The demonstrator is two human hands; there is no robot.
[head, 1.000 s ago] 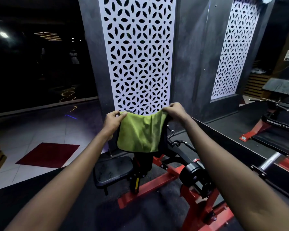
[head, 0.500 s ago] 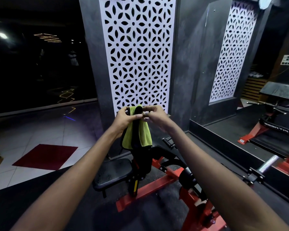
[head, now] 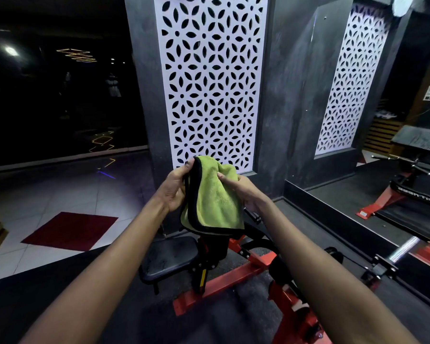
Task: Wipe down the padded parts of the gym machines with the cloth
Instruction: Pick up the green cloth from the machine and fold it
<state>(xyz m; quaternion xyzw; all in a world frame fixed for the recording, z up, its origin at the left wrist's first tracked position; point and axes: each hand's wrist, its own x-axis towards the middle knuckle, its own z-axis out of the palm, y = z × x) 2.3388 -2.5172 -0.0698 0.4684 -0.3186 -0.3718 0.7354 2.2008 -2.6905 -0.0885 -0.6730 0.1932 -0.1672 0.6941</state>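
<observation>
A green cloth with a black border (head: 212, 199) hangs folded in front of me, above a red-framed gym machine. My left hand (head: 175, 189) pinches the cloth's left folded edge near the top. My right hand (head: 242, 191) holds the cloth's right side, thumb on its front. Below the cloth sits the machine's black padded seat (head: 170, 259). The upright pad behind the cloth is mostly hidden.
The machine's red frame (head: 224, 281) runs across the dark rubber floor. A grey pillar with a white patterned panel (head: 210, 83) stands right behind. A mirror at right reflects another machine (head: 407, 194). A red mat (head: 71, 230) lies on the tiled floor at left.
The cloth was spread wide between both hands, then folded in half as the hands came together. It now hangs as a thicker folded pad, lower and slightly right.
</observation>
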